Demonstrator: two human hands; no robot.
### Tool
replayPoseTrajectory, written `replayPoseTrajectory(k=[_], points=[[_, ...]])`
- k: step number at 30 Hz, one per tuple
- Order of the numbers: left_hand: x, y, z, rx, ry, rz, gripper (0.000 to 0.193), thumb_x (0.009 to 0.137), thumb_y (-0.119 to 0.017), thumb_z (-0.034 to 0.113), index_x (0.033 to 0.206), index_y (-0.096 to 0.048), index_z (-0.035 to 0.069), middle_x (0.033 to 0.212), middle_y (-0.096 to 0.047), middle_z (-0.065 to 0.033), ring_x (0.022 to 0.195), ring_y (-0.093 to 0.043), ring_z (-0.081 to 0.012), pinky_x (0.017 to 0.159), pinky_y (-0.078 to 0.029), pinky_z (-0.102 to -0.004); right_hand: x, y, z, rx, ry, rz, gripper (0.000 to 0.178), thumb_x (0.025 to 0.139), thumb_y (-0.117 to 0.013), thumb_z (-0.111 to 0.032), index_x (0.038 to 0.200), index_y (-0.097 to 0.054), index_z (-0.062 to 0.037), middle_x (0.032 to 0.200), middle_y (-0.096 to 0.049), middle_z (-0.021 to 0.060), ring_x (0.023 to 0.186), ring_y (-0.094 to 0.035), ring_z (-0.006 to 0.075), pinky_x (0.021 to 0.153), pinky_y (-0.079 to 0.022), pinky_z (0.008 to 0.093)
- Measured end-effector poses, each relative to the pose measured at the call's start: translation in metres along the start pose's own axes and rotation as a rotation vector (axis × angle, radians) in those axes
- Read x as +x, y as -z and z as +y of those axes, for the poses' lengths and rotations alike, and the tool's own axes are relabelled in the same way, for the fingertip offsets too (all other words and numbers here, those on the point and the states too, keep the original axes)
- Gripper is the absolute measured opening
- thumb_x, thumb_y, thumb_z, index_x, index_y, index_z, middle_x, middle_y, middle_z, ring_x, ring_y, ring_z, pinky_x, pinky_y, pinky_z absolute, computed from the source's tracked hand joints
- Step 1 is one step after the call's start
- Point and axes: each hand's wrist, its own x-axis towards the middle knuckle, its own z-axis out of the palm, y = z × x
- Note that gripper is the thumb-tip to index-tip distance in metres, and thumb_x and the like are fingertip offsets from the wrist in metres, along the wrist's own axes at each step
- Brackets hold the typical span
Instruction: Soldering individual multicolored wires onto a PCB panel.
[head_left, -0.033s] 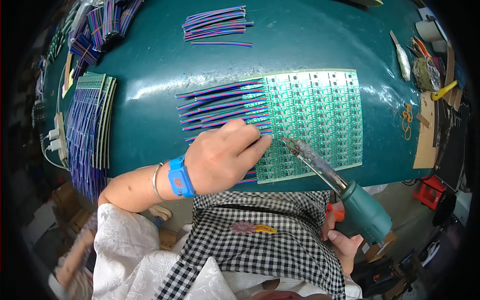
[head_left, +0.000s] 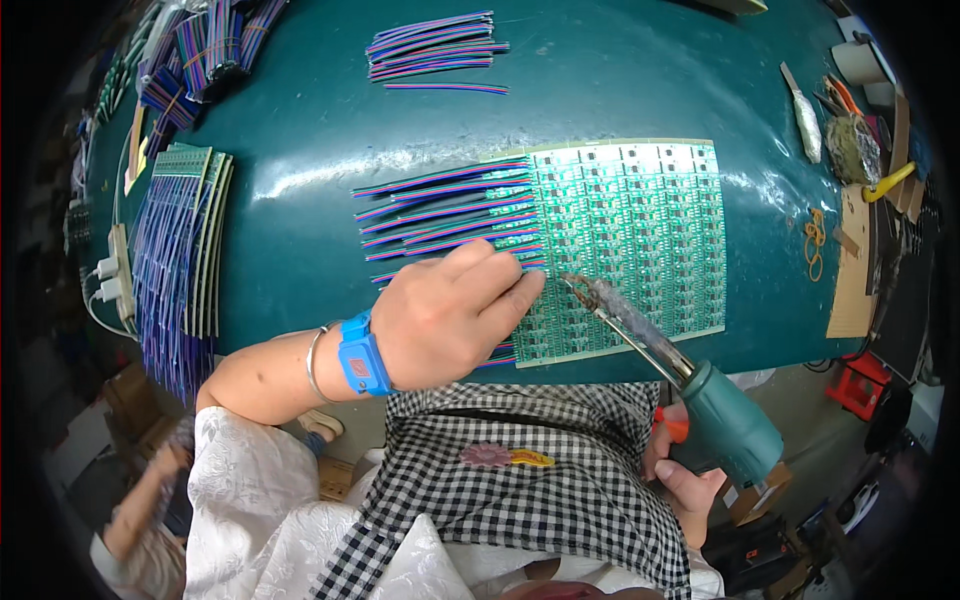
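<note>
A green panel of small circuit boards [head_left: 630, 240] lies on the table in front of me. Several multicoloured ribbon wires [head_left: 440, 222] stick out leftward from its left edge. My left hand [head_left: 450, 305], with a blue wrist strap [head_left: 362, 355], is closed in a pinch at that edge, on a ribbon wire mostly hidden by the fingers. From the right, a soldering iron [head_left: 735, 425] with a thick green handle reaches over the panel, its tip close to my left fingertips. My right hand [head_left: 690, 487] is closed around its grip, partly hidden behind the handle.
Loose ribbon wires [head_left: 435, 50] lie at the far side. Wired panels [head_left: 185, 250] stand stacked on the left, near a power strip [head_left: 118, 280] and bundled wires [head_left: 215, 45]. To the right are rubber bands [head_left: 815, 243], a wrapped blade [head_left: 805, 122] and cardboard [head_left: 853, 270]. Another person's arm [head_left: 140, 510] shows lower left.
My hands, the soldering iron and the panel look the same. At lower left the other person's arm has shifted slightly.
</note>
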Motion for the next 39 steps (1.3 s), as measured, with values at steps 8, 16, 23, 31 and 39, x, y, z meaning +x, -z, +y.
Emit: replayPoseTrajectory(k=[8, 16, 23, 31, 39], points=[[0.001, 0.002, 0.003, 0.047, -0.001, -0.036, 0.044, 0.063, -0.066, 0.002, 0.106, -0.067, -0.007, 0.088, -0.058, -0.0117, 0.069, -0.058, -0.0246, 0.054, -0.049, -0.034, 0.005, -0.004, -0.007, 0.054, -0.077, -0.068, 0.054, 0.072, -0.065, 0.007, 0.125, -0.053, 0.0038, 0.073, -0.057, 0.0082, 0.066, -0.056, 0.0159, 0.061, -0.047, 0.0286], [0.001, 0.002, 0.002, 0.06, -0.012, -0.033, 0.045, 0.062, -0.066, 0.003, 0.106, -0.067, -0.007, 0.088, -0.058, -0.0115, 0.069, -0.058, -0.0237, 0.052, -0.049, -0.0332, 0.009, -0.013, -0.003, 0.031, -0.063, 0.029, 0.046, 0.068, -0.07, -0.003, 0.109, -0.049, 0.0043, 0.071, -0.051, 0.0105, 0.053, -0.052, 0.0197, 0.047, -0.045, 0.0301], [0.004, 0.004, 0.003, 0.093, -0.03, -0.037, 0.048, 0.058, -0.065, 0.004, 0.105, -0.067, -0.008, 0.087, -0.058, -0.0115, 0.067, -0.056, -0.0225, 0.048, -0.047, -0.032, 0.008, 0.001, 0.009, -0.11, -0.008, -0.044, 0.041, 0.068, -0.07, -0.001, 0.102, -0.048, 0.0029, 0.072, -0.05, 0.0106, 0.054, -0.052, 0.02, 0.046, -0.046, 0.0311], [0.003, 0.005, 0.006, 0.112, -0.017, -0.041, 0.05, 0.057, -0.062, 0.006, 0.105, -0.067, -0.009, 0.085, -0.057, -0.0107, 0.066, -0.055, -0.0214, 0.047, -0.047, -0.0309, 0.01, -0.016, -0.008, 0.074, -0.007, 0.074, 0.043, 0.07, -0.072, -0.004, 0.104, -0.048, 0.0051, 0.069, -0.051, 0.0105, 0.048, -0.052, 0.0189, 0.043, -0.046, 0.0307], [0.003, 0.002, 0.005, 0.114, -0.023, -0.038, 0.05, 0.057, -0.062, 0.006, 0.104, -0.067, -0.009, 0.084, -0.057, -0.0108, 0.065, -0.054, -0.0207, 0.047, -0.047, -0.0308, 0.008, -0.012, -0.004, 0.011, -0.066, 0.076, 0.039, 0.067, -0.072, -0.005, 0.098, -0.049, 0.0041, 0.07, -0.051, 0.0107, 0.047, -0.051, 0.0183, 0.043, -0.046, 0.0306]])
